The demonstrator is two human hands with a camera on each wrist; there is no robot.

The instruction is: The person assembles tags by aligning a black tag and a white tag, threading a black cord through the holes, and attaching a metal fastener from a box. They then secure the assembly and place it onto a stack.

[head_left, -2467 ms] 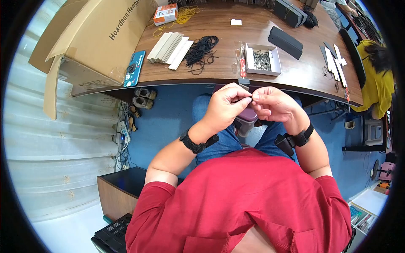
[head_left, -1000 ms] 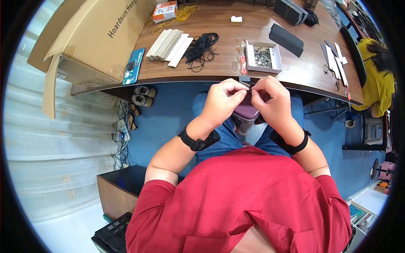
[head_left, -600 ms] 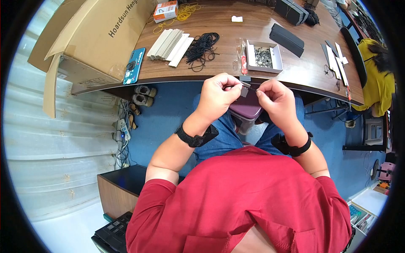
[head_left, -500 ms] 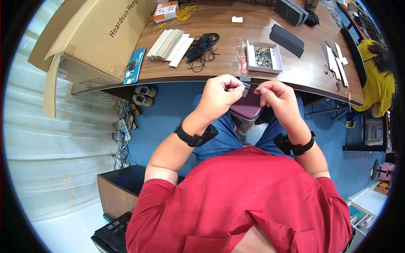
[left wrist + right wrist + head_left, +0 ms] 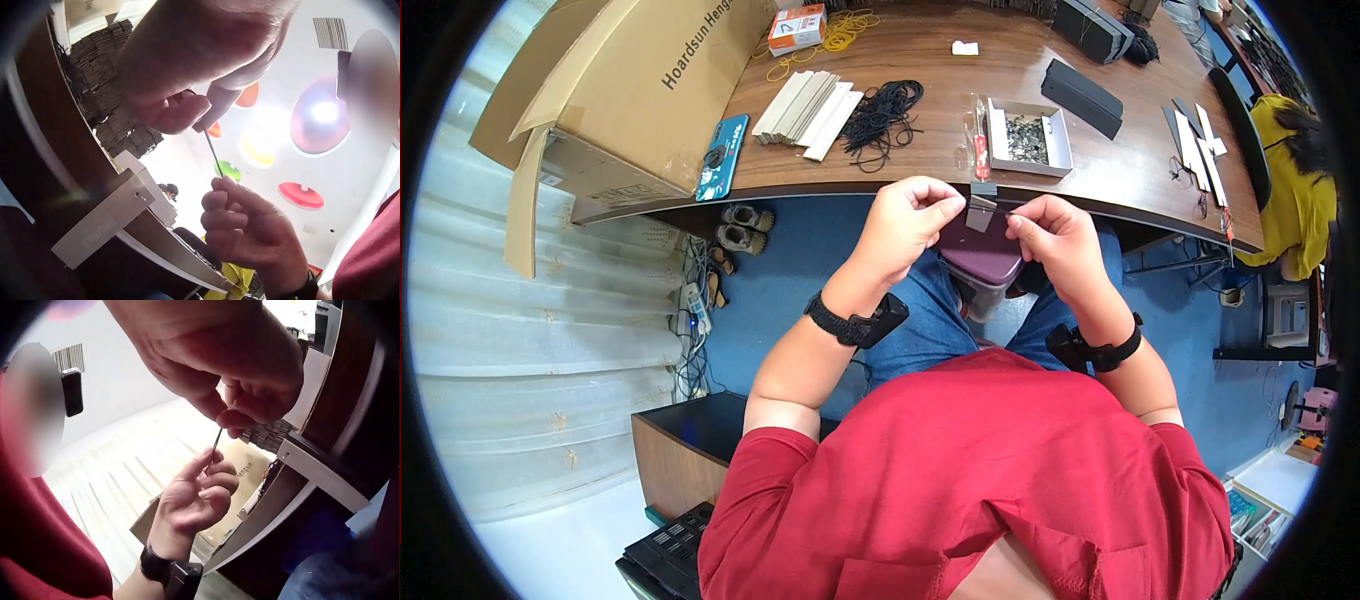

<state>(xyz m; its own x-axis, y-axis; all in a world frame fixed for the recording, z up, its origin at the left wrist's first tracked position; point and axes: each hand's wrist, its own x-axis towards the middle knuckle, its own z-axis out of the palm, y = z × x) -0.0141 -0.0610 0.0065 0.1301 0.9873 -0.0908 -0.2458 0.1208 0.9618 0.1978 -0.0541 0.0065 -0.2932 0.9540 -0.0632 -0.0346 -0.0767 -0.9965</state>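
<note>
The left hand (image 5: 907, 222) pinches one end of a thin dark cord (image 5: 214, 152) between thumb and forefinger. At the cord's other end, the right hand (image 5: 1057, 240) pinches with thumb and fingertips, so the cord spans the gap between both hands. Just beyond it, a small grey plate (image 5: 981, 212) juts out from the table's front edge; in the right wrist view this plate (image 5: 325, 481) looks flat, with a small hole near one end. Whether the cord touches the plate cannot be told.
On the table (image 5: 940, 60) lie a stack of pale strips (image 5: 798, 108), a heap of black cords (image 5: 884, 118), a white box of small dark parts (image 5: 1064, 142) and dark grey pieces (image 5: 1082, 98). A large carton (image 5: 640, 95) stands left; a purple-lidded bin (image 5: 982, 250) is below.
The hands, close together earlier, have drawn apart with the cord stretched between them. The left hand has moved left, and the grey plate shows more fully.
</note>
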